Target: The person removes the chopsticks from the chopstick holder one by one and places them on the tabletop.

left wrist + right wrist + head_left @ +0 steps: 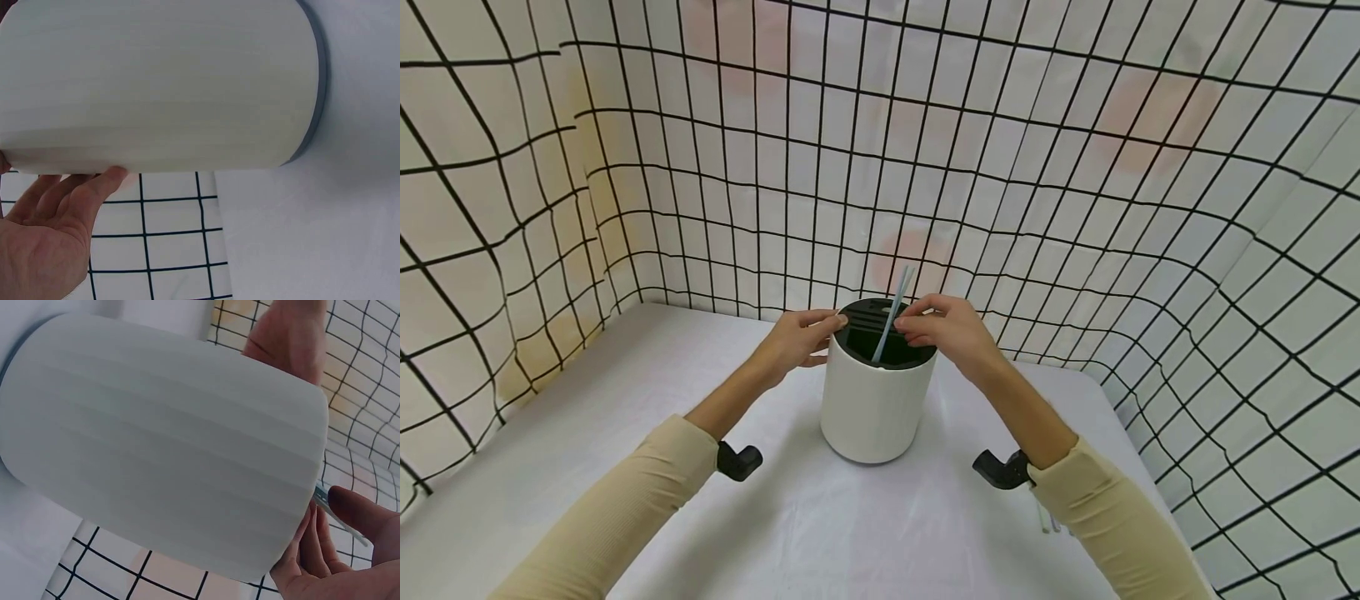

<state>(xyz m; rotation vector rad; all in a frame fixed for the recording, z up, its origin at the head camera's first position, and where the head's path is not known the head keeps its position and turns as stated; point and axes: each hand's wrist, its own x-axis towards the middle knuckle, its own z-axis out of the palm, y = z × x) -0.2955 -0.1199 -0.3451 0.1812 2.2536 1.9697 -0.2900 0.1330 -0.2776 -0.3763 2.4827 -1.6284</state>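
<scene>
**Both hands at the rim of the white container**

Your left sleeve (625, 492) comes in from seven o'clock, with a black wrist mount (737, 461) just beside the cuff. Your left hand (795, 340) rests against the container's rim at its nine o'clock side, fingers nearly straight and laid along the edge; in the left wrist view they press flat on the white wall rather than curling round it.

The white container (871, 408) stands upright on the white table (625, 392), in the middle of the view and between your two hands. Its top is a black insert (861, 321) with slots. A pale blue straw (895, 310) sticks out of the opening, leaning toward one o'clock, its lower end down inside the container.

Your right hand (951, 329) sits at the three o'clock side of the rim. Its thumb and fingertips pinch the straw just above the black insert; the right wrist view shows the straw (337, 515) running between the fingers (359, 509) next to the container's wall (162, 469). The right sleeve (1112, 517) leaves toward five o'clock, carrying a second black wrist mount (1000, 469).

Behind everything, from nine o'clock round to three, hangs a white backdrop (1075, 208) crossed by a black grid
</scene>
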